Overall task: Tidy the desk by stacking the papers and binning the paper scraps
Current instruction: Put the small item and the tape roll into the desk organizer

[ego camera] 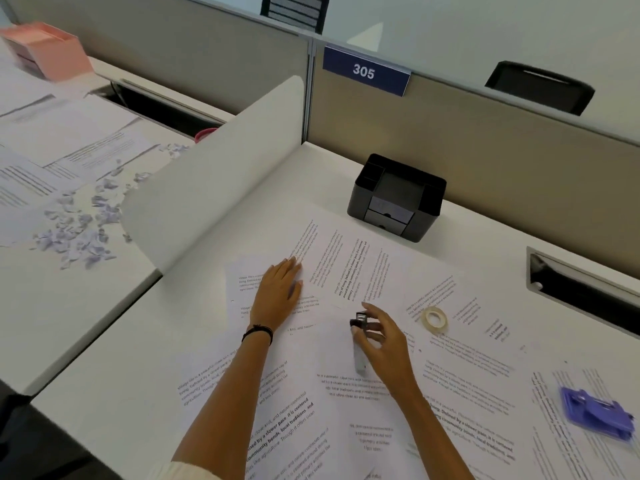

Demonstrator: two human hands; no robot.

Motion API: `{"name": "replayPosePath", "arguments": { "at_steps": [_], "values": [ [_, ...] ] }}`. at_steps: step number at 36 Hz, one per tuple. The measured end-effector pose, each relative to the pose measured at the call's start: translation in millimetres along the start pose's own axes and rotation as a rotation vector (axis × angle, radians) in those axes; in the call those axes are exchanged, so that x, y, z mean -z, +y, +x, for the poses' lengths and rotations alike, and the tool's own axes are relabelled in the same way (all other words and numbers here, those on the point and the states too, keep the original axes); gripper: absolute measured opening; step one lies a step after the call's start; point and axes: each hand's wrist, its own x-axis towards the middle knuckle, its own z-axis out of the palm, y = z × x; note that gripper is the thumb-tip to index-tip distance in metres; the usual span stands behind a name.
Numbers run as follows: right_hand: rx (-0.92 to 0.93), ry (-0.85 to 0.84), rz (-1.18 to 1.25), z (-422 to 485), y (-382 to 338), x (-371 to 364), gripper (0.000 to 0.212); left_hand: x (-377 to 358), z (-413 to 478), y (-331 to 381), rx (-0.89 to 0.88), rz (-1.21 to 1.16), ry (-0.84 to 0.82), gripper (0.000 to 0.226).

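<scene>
Across the desk, seen from the head view, printed papers lay fanned and overlapping from the centre out to five o'clock, none yet squared into a stack. The left hand, just toward nine o'clock of centre, rested flat on the top sheets with its fingers straight and together, gripping nothing. The right hand, toward three o'clock of it, had its fingers curled round a small stapler-like tool; I could not tell whether the tool was clear of the sheets. A tape roll sat on the papers just beside that hand, a purple punch at four o'clock and a black organiser at twelve. The paper scraps lay heaped on the neighbouring desk at nine o'clock, beyond the white divider, well apart from both hands.

The sheets looked light, limp and apt to slide over one another. They would likely gather best under flat palms, then be taken by opposite edges once the tools were off them. The scraps, tiny and easily scattered, seemed to want sweeping into a cupped palm.
</scene>
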Motion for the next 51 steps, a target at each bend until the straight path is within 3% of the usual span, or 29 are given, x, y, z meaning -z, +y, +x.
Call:
{"name": "replayPosePath", "arguments": {
  "at_steps": [3,7,18,26,40,46,51],
  "values": [
    [-0.02,0.01,0.006,15,-1,7,0.044,-1,0,0,-0.007,0.016,-0.003,0.06],
    [-0.034,0.021,0.022,40,-5,17,0.05,0,0,3,-0.001,-0.001,0.008,0.06],
    [0.184,0.128,-0.116,150,-47,45,0.05,5,0,8,-0.02,0.008,0.051,0.055],
    [0.248,0.274,0.069,208,-90,48,0.043,3,1,8,-0.008,0.019,0.046,0.053],
    [0.132,0.428,0.214,264,-70,26,0.043,2,-2,14,-0.016,0.082,0.071,0.049],
    [0.093,0.359,0.175,276,-54,19,0.045,2,-1,14,-0.022,0.097,0.077,0.047],
    [0.155,0.229,-0.021,284,-45,16,0.042,1,-2,13,-0.023,0.107,0.076,0.046]
  ]
}}
